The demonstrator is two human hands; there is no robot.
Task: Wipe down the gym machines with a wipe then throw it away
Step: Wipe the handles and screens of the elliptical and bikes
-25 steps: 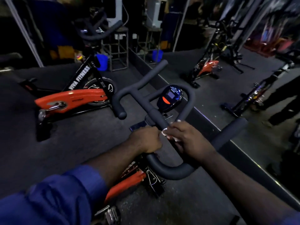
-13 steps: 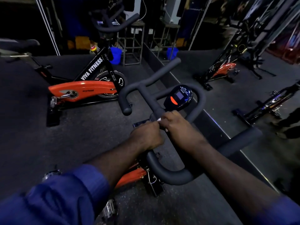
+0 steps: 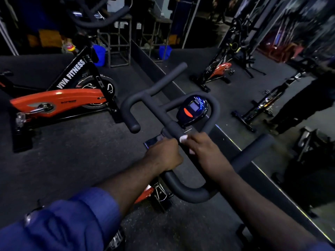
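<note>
Our left hand gripped the handlebar while our right hand clutched a white wipe around its centre bar.

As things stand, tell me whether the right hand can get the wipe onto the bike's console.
Probably yes. The right hand holds the wipe on the centre bar just short of the console, with nothing between them.
</note>
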